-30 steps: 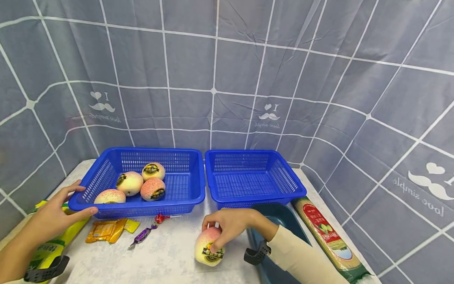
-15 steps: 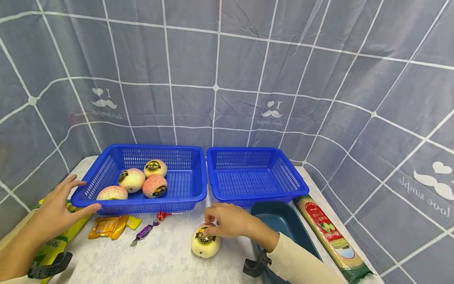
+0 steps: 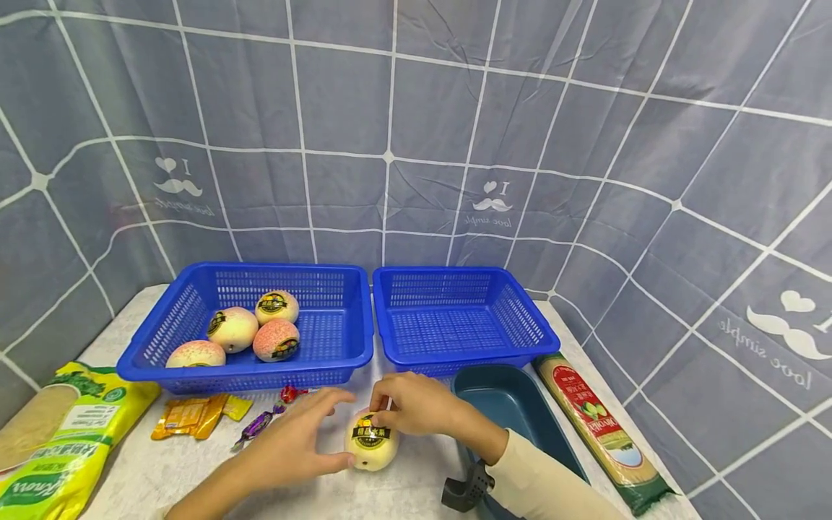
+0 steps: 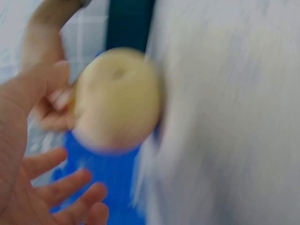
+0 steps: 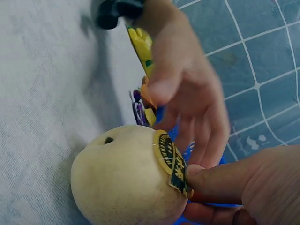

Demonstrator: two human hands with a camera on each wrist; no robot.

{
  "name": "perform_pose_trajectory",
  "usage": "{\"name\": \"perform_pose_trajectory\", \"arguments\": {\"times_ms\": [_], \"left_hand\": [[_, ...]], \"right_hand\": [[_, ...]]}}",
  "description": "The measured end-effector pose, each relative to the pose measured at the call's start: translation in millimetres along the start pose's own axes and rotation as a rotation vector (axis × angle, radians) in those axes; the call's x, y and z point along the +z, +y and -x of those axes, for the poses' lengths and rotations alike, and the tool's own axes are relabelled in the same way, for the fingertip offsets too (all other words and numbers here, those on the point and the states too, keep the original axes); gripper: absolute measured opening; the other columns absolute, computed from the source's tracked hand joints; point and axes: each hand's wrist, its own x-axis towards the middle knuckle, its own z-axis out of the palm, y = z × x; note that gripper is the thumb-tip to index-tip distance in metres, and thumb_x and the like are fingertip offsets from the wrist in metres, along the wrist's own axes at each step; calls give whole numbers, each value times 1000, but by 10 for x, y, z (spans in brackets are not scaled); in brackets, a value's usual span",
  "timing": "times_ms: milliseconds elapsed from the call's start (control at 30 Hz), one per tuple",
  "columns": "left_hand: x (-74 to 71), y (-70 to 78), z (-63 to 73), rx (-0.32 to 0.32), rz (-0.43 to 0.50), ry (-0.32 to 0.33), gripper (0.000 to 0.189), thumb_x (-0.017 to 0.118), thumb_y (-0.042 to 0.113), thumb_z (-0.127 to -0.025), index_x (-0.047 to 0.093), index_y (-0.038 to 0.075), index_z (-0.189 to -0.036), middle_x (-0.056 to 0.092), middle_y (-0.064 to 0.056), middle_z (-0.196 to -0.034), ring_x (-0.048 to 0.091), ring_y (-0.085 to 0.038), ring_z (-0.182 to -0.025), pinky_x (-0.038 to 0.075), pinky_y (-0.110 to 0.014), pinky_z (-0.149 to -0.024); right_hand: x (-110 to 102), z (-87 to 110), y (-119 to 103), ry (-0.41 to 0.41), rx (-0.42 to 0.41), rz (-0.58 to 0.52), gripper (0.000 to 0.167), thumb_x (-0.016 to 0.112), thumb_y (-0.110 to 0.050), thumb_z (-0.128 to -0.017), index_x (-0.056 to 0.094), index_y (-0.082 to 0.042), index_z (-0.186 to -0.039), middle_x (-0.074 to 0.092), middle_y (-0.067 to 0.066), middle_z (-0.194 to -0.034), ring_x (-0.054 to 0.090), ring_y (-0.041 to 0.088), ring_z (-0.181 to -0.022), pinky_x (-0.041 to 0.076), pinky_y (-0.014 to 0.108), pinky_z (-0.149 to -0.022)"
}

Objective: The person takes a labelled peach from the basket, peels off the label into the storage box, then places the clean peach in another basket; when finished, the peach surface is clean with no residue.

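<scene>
- I judged the step in hand to be a two-handed hold on the loose peach (image 3: 371, 445), which sat on the bench (image 3: 416, 498) at about 6 o'clock of the gap between the two blue baskets.
- My right hand (image 3: 416, 404) pinched the peach's black-and-gold sticker (image 5: 171, 161) between thumb and fingertip; the right wrist view showed that plainly.
- My left hand (image 3: 295, 440) lay against the peach's 9 o'clock side with fingers straight and released, grasping nothing; the left wrist view was too blurred to add more.
- The left basket (image 3: 195, 365) held four peaches; the right basket (image 3: 455, 357) held nothing I could see.
- The next move, as I read it, called for a steady brace from the left palm so the fruit would not roll under the pinching fingers.
- Against the frame a second before, my left hand had left the rim of the left basket and crossed to the peach, which uncovered the green-and-yellow bag (image 3: 58, 440) at 8 o'clock.
- The peach had been set upright, with the sticker turned to the top.
</scene>
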Motion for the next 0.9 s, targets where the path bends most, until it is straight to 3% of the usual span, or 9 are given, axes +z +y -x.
{"name": "perform_pose_trajectory", "arguments": {"times_ms": [133,267,333,533,633,900], "left_hand": [[235,-60,-116,20,177,-104,78,83,52,-79,51,16,-141,59,-1,-131,60,-24,-112,54,-45,-88],[334,-198,-182,59,437,-198,71,85,35,-83,50,14,-142,63,-4,-124,63,-16,-105,56,-33,-83],[366,-248,-194,76,520,-218,70,85,29,-84,49,12,-142,63,-7,-122,64,-15,-102,57,-32,-81],[429,-305,-199,92,558,-201,70,86,27,-83,49,12,-141,62,-9,-123,64,-16,-103,57,-32,-82],[440,-315,-200,91,568,-201,71,86,25,-83,48,11,-141,62,-9,-123,64,-16,-103,57,-32,-83],[437,-318,-228,98,549,-202,73,87,25,-82,48,11,-142,63,-7,-122,64,-14,-102,57,-31,-81]], "right_hand": [[25,0,-7,-8,-9,-103,12,81,-16,-88,69,-20,-86,60,-18,-80,55,-2,-70,47,17,-59],[55,-11,9,-13,14,-228,15,79,-9,-88,68,-17,-82,60,-15,-72,52,0,-63,45,17,-54],[73,-14,25,-11,33,-297,16,77,-4,-88,68,-16,-80,61,-13,-71,51,1,-62,44,17,-53],[120,-26,66,12,111,-462,12,74,0,-85,71,-10,-78,64,-8,-68,49,3,-60,38,17,-50],[129,-29,76,11,130,-480,8,74,-3,-84,72,-9,-79,63,-8,-67,47,2,-58,35,17,-49],[22,44,37,-63,16,-474,15,71,0,-90,69,-11,-80,62,-9,-70,51,3,-64,42,17,-56]]}}
